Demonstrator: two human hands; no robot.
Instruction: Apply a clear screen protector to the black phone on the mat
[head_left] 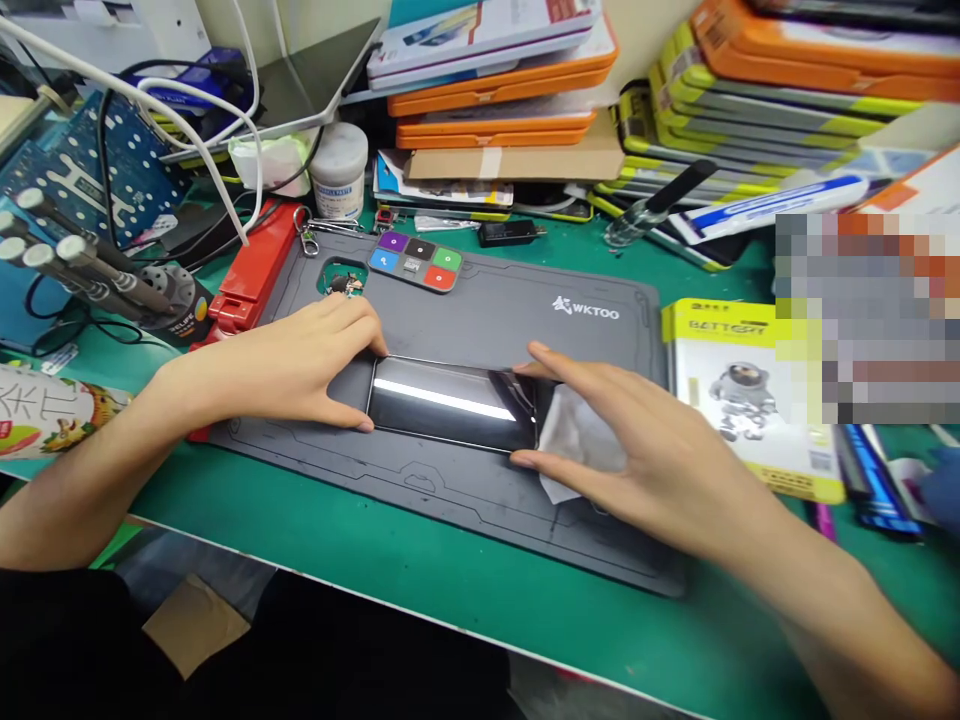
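A dark, glossy phone (454,405) lies face up on the grey work mat (480,320), its screen reflecting a bright streak. My left hand (300,365) grips its left end, with the thumb at the near corner and the fingers at the far one. At the right end, my right hand (630,440) holds the phone between the thumb at the near edge and a finger at the far edge. A crumpled whitish cloth (574,440) lies under my right hand, beside the phone.
A yellow battery box (750,400) stands right of the mat. Behind are stacked orange cases (502,90), a white paste jar (339,172) and a coloured magnetic pad (415,262). At the left are a red tool (259,265) and a screwdriver holder (176,300).
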